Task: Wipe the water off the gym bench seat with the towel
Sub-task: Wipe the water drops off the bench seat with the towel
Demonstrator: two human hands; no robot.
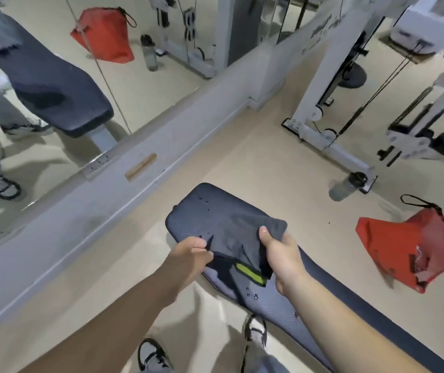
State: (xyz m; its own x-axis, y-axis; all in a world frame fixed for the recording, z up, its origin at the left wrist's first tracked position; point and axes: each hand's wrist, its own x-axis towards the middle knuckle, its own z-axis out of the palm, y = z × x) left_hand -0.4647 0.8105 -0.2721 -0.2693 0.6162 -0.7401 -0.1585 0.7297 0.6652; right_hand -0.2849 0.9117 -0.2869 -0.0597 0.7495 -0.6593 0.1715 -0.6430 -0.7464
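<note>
Head view: a dark padded bench runs from its far end at mid-picture back toward the lower right corner, and a dark grey towel with a yellow-green strip near its near edge lies bunched across the bench's far part, a little short of the far end. The left hand pinches the towel's left edge at the bench's left edge, fingers curled in on the cloth. The right hand grips the towel's right side near the bench's right edge, thumb on top and fingers tucked under a fold. Whether the towel presses flat on the pad or is partly lifted cannot be told. Small water drops sit on the pad beyond the towel, toward the far end, and more drops lie on the near side of it, by the right wrist. Two shoes stand on the floor at the bench's left edge. On the floor to the right of the bench lies a red bag, and beyond it a bottle stands against the base of a white cable machine. A mirror along the left wall reflects the bench, a bag and a bottle, with a wooden block on the ledge below it
</note>
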